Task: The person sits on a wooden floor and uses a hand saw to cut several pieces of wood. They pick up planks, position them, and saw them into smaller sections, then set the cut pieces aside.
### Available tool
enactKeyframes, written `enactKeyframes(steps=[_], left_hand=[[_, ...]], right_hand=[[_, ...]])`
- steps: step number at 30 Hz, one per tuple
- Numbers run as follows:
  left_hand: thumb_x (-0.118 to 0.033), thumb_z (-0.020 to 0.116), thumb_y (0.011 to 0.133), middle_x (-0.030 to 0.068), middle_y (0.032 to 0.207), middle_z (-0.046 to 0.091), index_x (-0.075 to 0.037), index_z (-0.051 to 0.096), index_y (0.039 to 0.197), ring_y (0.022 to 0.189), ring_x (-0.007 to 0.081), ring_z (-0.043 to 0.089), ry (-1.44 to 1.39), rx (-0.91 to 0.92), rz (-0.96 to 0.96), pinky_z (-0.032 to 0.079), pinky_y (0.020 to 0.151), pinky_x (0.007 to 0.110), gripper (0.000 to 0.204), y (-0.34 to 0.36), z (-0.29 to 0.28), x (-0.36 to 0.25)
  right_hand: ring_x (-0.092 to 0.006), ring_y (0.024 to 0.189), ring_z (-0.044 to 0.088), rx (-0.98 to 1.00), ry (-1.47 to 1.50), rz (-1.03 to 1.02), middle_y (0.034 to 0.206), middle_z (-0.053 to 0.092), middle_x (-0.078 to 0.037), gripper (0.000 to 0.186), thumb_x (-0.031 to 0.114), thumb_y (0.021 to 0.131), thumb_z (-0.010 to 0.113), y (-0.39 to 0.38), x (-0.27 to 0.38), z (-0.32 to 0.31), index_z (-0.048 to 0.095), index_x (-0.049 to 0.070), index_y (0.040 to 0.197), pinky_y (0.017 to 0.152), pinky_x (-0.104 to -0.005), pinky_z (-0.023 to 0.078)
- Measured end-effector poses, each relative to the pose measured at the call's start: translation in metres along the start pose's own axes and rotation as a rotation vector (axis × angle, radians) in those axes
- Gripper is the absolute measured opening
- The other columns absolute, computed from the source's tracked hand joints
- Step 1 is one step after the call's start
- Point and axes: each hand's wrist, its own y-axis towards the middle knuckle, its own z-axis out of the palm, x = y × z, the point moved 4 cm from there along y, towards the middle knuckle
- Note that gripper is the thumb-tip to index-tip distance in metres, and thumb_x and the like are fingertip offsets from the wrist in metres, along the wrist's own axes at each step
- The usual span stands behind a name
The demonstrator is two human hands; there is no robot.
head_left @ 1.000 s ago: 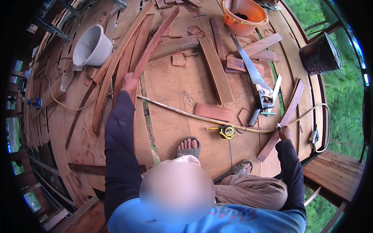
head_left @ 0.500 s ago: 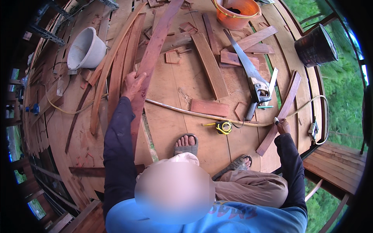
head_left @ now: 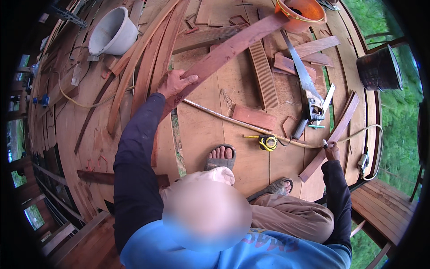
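A long reddish wooden plank [head_left: 233,49] slants from beside my left leg toward the far right. My left hand [head_left: 172,84] is closed around it near its lower end, thumb on top. Its far end overlaps the rim of the orange bucket [head_left: 301,18]; whether they touch I cannot tell. At the right, my right hand [head_left: 332,152] is closed on the edge of a short reddish board [head_left: 320,162], with a small white thing at its fingers that I cannot make out. A handsaw [head_left: 309,92] and a yellow tape measure [head_left: 268,142] lie between my hands.
A grooved board [head_left: 264,76] and offcuts lie ahead on the gapped plank floor. Long strips [head_left: 134,67] and a grey-white bucket [head_left: 113,32] are at the left. A hose [head_left: 233,120] crosses the floor. A dark bucket [head_left: 380,69] stands near the right edge, with greenery beyond.
The long plank's far end has swung to the right, toward the orange bucket, turned by my left hand. My right hand stays on the short board. The whole view has shifted slightly.
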Motion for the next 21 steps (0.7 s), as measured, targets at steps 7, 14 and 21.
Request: enactKeyframes(steps=[7, 14, 21], left_hand=[[-0.063, 0.063, 0.093, 0.021, 0.071, 0.065, 0.0, 0.071, 0.08, 0.066, 0.0302, 0.064, -0.013, -0.011, 0.24, 0.05, 0.066, 0.043, 0.064, -0.005, 0.041, -0.014], [-0.071, 0.052, 0.094, 0.0216, 0.075, 0.067, -0.003, 0.071, 0.079, 0.073, 0.0398, 0.065, 0.183, 0.127, 0.153, 0.051, 0.071, 0.047, 0.072, 0.012, 0.074, 0.001], [-0.073, 0.058, 0.089, 0.0211, 0.077, 0.068, -0.002, 0.068, 0.081, 0.076, 0.0376, 0.068, 0.091, -0.023, 0.057, 0.052, 0.073, 0.048, 0.072, 0.005, 0.077, 0.015]], right_hand=[[-0.0482, 0.108, 0.066, -0.021, -0.035, -0.016, 0.109, 0.068, -0.033, 0.072, 0.058, 0.089, 0.069, 0.004, -0.005, -0.005, 0.059, -0.001, 0.127, 0.09, -0.0518, 0.052], [-0.0469, 0.113, 0.064, 0.109, 0.035, 0.104, 0.116, 0.066, -0.033, 0.079, 0.061, 0.087, 0.069, 0.0, 0.001, 0.003, 0.054, -0.001, 0.134, 0.093, -0.0506, 0.05], [-0.0457, 0.121, 0.06, 0.077, 0.021, -0.001, 0.126, 0.063, -0.032, 0.085, 0.064, 0.086, 0.068, 0.006, -0.005, 0.005, 0.054, -0.003, 0.137, 0.101, -0.0487, 0.047]])
